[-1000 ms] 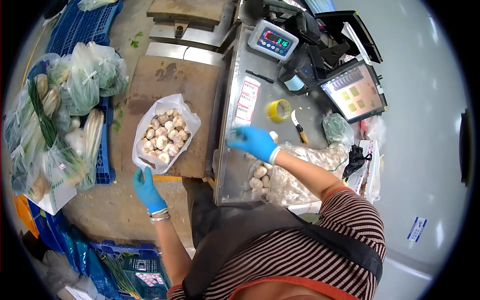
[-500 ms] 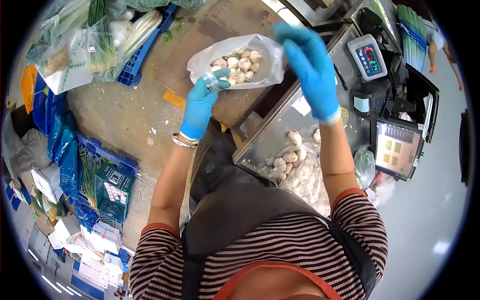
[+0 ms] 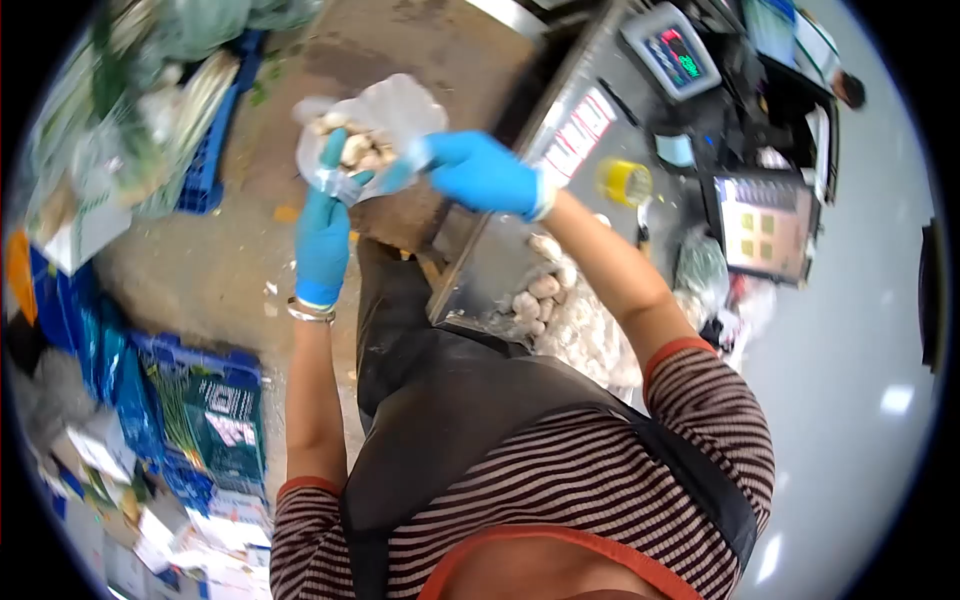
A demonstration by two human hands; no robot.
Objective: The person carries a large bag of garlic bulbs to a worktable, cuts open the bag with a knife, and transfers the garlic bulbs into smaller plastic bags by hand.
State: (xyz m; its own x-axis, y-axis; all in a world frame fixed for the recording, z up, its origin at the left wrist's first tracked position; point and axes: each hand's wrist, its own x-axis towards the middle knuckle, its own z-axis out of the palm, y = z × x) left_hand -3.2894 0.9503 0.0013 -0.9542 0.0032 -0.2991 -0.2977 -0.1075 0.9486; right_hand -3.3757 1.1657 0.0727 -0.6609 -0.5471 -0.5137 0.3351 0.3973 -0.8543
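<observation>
A translucent plastic bag (image 3: 405, 103) with several garlic bulbs (image 3: 362, 150) in it hangs between my blue-gloved hands, its mouth facing up. My left hand (image 3: 323, 240) is closed on the bag's near left side, thumb over the rim by the bulbs; a shiny clear band lies across its fingers. My right hand (image 3: 480, 173) reaches in from the right, its fingers closed at the bag's right edge and partly smeared by motion. More loose garlic bulbs (image 3: 545, 287) lie on the metal table (image 3: 480, 275), close to my apron.
On the table stand a digital scale (image 3: 672, 50) with a lit display, a yellow tape roll (image 3: 626, 182), a strip of red-and-white labels (image 3: 580, 132) and a touchscreen (image 3: 762, 225). Bagged spring onions (image 3: 195, 100) and a dark green crate (image 3: 225, 425) are at left.
My right hand has come left and down from above the table to the bag's edge. The bag is gathered narrower, and the view has shifted. A strip of labels and the tape roll now show.
</observation>
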